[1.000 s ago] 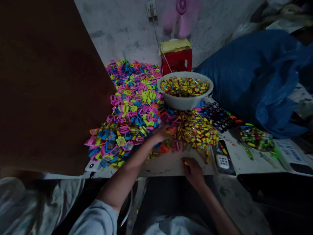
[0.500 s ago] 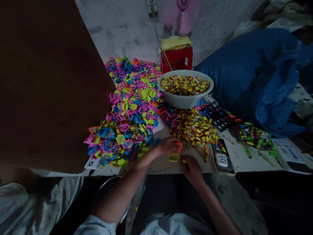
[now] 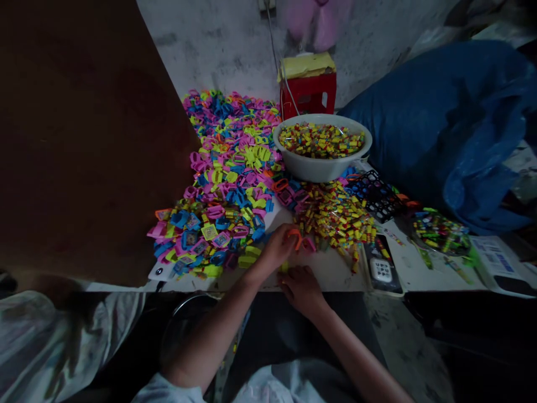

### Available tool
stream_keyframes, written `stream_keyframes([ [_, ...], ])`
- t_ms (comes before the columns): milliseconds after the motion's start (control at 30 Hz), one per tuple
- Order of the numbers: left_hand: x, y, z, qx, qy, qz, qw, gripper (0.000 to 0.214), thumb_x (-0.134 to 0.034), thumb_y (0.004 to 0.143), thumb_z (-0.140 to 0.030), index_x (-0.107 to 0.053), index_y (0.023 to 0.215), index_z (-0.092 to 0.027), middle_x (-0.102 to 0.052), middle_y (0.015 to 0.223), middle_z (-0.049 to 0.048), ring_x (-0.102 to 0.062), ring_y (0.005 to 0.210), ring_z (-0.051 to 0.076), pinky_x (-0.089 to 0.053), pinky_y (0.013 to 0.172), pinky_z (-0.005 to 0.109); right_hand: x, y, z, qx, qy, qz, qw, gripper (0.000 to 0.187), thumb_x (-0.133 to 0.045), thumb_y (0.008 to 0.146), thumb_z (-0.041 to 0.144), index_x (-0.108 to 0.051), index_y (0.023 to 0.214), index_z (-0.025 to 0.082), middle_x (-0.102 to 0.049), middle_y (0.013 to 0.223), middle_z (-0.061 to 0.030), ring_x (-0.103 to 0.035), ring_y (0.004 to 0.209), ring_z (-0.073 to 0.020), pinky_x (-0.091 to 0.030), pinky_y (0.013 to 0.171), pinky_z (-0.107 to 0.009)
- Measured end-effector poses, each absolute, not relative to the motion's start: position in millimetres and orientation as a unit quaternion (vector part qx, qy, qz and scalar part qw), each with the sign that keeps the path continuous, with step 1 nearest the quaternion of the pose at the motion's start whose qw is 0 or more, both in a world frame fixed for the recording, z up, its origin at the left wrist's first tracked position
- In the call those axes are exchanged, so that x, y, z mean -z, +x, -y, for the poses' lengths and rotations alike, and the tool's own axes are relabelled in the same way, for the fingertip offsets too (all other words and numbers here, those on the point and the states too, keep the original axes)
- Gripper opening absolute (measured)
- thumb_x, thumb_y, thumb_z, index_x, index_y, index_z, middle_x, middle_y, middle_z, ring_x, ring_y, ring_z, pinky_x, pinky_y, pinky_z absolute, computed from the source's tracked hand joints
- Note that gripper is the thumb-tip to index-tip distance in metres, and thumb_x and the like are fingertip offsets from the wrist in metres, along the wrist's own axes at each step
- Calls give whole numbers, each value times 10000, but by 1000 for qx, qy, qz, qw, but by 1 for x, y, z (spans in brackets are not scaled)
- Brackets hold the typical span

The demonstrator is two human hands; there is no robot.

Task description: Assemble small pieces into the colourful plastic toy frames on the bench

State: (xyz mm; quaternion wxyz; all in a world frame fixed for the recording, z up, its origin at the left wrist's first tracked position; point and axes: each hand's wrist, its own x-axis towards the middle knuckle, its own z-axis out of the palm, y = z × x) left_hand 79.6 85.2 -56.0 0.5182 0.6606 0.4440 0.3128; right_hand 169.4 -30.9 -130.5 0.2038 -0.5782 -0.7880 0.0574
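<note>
Band [image 3: 297, 235], orange, before basin [image 3: 321, 169]: left hand [image 3: 277, 247] is pinching it, presumably steadying; right hand [image 3: 302, 287] lying farther out, hold unclear.

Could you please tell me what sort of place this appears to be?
Probably a small workshop: a heap of colourful plastic pieces spreads over the worktable, a pale basin holds many small yellow-and-red pieces, and a blue bag lies to its right.
</note>
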Motion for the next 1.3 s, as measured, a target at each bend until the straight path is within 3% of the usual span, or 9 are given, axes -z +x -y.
stream_keyframes([
  [100,44,60,-71,-304,602,-462,576,193,-499,888,-341,-604,924,-183,-684,950,51,-653,909,182,-532,837,322,135,182,28,-48,-616,758,210,230,-525,939,216,-667,1120,208,-688,860,-73,-605,827,-234,-362,761,-356],
  [200,39,44,-54,-277,488,-464,686,285,-466,919,-394,-618,991,-164,-704,1012,83,-679,878,191,-562,745,331,135,202,36,-52,-669,691,269,321,-465,975,323,-592,1216,153,-688,915,-113,-615,837,-258,-396,758,-372],
  [300,42,38,-36,-264,299,-438,805,317,-580,891,-427,-645,1033,-152,-708,1059,98,-678,902,189,-548,745,304,120,213,50,-138,-692,605,369,326,-394,997,383,-543,1177,157,-689,948,-102,-635,805,-221,-450,718,-329],
  [367,45,39,-23,-293,259,-418,820,337,-692,829,-435,-663,1008,-151,-712,1044,83,-664,935,178,-521,795,275,103,212,60,-210,-679,571,410,279,-363,1009,373,-524,1136,184,-685,915,-66,-644,774,-186,-468,680,-286],
  [533,47,42,0,-323,349,-379,794,426,-803,740,-400,-624,1068,-194,-691,1100,52,-621,1075,194,-430,980,311,61,202,76,-271,-614,584,456,185,-418,987,309,-536,1092,214,-691,935,-44,-663,827,-156,-508,718,-244],
  [700,43,41,5,-309,436,-368,761,572,-891,615,-360,-586,1074,-206,-670,1117,69,-627,1045,206,-464,954,335,48,202,79,-243,-612,581,479,162,-490,949,280,-559,1084,223,-702,939,-61,-679,814,-166,-549,701,-261],
  [1033,13,42,15,-296,727,-371,496,348,-682,858,-319,-570,1180,-250,-564,1188,73,-578,1088,189,-492,973,318,36,208,82,-160,-583,640,475,116,-515,943,186,-577,1026,239,-700,964,-52,-672,885,-170,-553,768,-293],
  [1300,9,42,19,-290,764,-345,461,357,-626,907,-325,-508,1240,-272,-543,1180,62,-571,1124,185,-476,1002,315,39,204,86,-144,-583,643,475,122,-491,948,180,-541,1048,231,-671,979,-66,-660,891,-178,-544,746,-295],
])
